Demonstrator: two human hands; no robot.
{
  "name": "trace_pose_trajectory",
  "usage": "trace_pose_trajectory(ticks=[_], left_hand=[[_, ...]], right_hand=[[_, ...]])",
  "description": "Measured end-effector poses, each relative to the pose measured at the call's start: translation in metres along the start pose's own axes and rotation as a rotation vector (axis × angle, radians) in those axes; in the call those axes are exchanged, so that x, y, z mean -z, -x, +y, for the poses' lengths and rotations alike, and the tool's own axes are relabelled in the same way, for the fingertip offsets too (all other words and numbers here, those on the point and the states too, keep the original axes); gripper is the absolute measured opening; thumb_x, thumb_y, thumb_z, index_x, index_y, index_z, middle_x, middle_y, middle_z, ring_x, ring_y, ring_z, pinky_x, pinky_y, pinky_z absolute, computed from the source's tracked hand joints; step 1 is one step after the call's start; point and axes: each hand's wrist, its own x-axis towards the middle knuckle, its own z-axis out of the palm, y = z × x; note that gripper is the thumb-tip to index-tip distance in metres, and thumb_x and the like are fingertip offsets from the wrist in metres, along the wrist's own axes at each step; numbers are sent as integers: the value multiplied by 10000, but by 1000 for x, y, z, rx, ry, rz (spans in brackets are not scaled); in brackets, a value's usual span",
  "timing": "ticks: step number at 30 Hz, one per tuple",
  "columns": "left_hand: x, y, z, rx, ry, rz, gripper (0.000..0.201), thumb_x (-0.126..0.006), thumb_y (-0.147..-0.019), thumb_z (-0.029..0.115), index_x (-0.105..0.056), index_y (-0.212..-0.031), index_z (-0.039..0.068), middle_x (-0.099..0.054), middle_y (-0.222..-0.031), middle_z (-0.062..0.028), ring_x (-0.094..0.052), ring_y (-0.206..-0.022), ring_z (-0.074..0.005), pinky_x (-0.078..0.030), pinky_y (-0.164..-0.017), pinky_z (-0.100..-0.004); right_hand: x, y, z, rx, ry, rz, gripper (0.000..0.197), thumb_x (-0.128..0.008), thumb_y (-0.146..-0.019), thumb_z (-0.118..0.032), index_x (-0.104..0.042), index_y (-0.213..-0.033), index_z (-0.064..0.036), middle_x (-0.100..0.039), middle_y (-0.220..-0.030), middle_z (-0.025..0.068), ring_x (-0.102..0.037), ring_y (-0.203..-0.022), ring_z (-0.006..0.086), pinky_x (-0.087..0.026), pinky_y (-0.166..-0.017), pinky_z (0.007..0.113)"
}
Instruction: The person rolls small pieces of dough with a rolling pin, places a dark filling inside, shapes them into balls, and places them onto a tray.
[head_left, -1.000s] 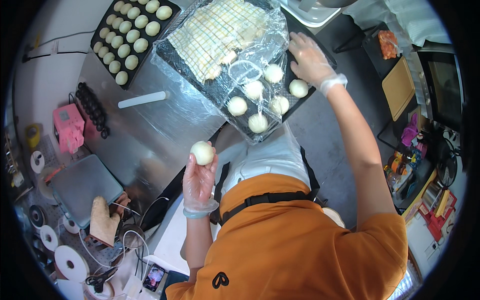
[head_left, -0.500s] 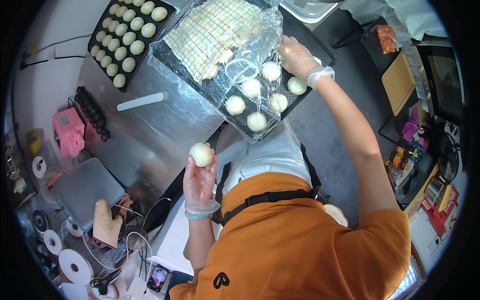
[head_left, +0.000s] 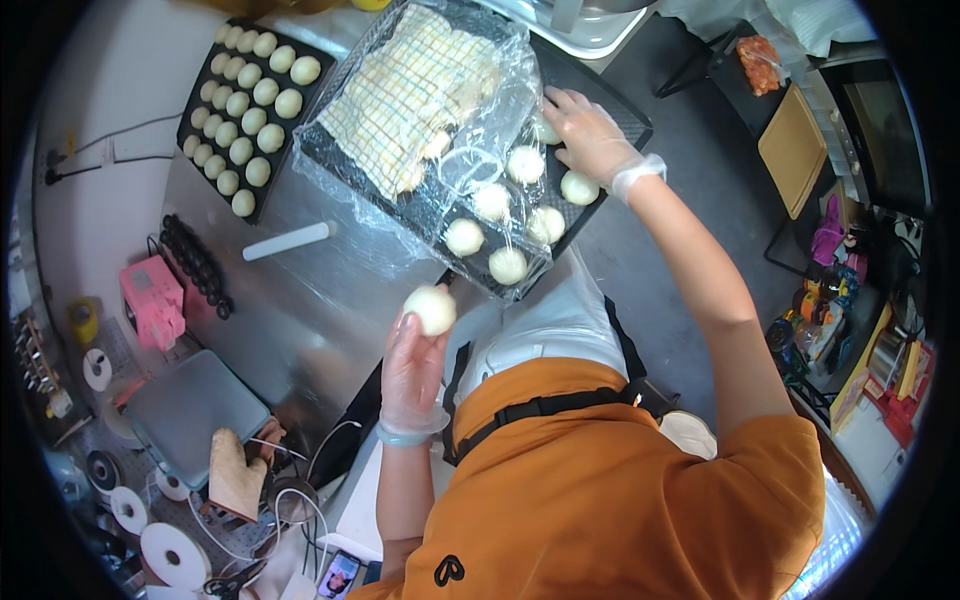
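Holding dough ball up in left hand, middle of frame, fingers curled round it so it keeps round. Right hand reaching to black tray, upper middle, fingers spread flat on dough under plastic wrap.

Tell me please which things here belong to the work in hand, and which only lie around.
In use: left hand holding a dough ball; right hand on the near tray; plastic film.
Lying about: pink device, tape rolls, white roller.
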Motion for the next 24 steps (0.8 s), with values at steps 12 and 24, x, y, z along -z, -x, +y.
trace_pose_trajectory(ticks=[12,24], left_hand=[[-216,-210,-43,-213,-701,-337,356,-714,-849,91,-590,-1152,-50,-657,-1047,-109,-616,-938,-150,-499,-837,-291],[-225,-311,-54,-73,-1296,-394,414,-744,-810,205,-643,-1118,-53,-696,-1042,-184,-664,-960,-278,-500,-864,-364]], right_hand=[[30,56,18,-442,-225,136,690,-747,-747,-155,-454,-1351,7,-469,-1372,219,-457,-1267,377,-396,-1054,452],[29,72,40,-507,-293,234,627,-700,-794,-170,-461,-1343,15,-466,-1368,205,-471,-1241,362,-393,-1053,442]])
